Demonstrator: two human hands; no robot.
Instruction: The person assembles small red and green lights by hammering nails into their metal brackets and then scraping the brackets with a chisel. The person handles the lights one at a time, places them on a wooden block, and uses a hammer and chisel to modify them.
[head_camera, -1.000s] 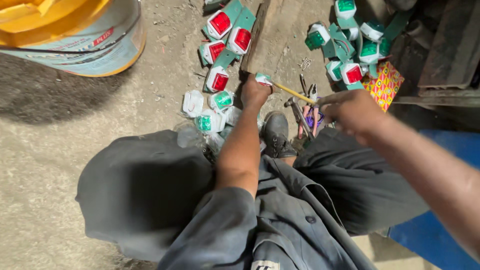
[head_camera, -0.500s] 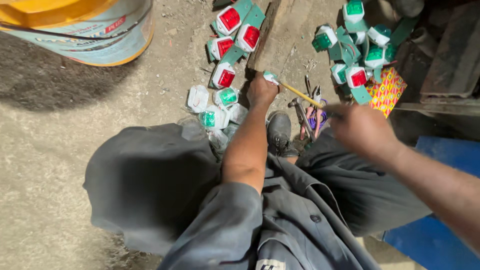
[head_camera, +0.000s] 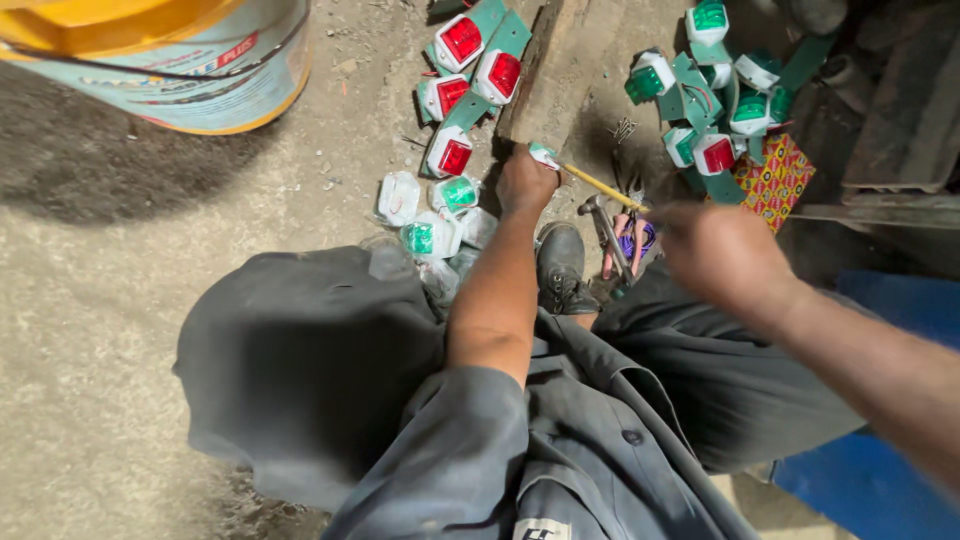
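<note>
My left hand (head_camera: 524, 181) is closed on a small white and green lamp unit (head_camera: 544, 155) just above the ground. My right hand (head_camera: 722, 252), blurred, grips the handle end of a yellow screwdriver (head_camera: 602, 186) whose tip meets that lamp unit. Red-lensed lamps (head_camera: 461, 42) lie in a group beyond my left hand. Green-lensed lamps (head_camera: 708, 20) lie in another group beyond my right hand. A few pale and green lamps (head_camera: 434, 236) rest by my left knee.
A hammer (head_camera: 606, 228) and pink-handled pliers (head_camera: 634, 240) lie beside my black shoe (head_camera: 560, 266). A large yellow-lidded bucket (head_camera: 170, 60) stands at the top left. A wooden plank (head_camera: 548, 55), a patterned packet (head_camera: 778, 176) and a blue surface (head_camera: 880, 480) are nearby.
Both hands keep their hold on the lamp unit and screwdriver. My right hand has shifted slightly down and looks blurred. The view has drifted a little.
</note>
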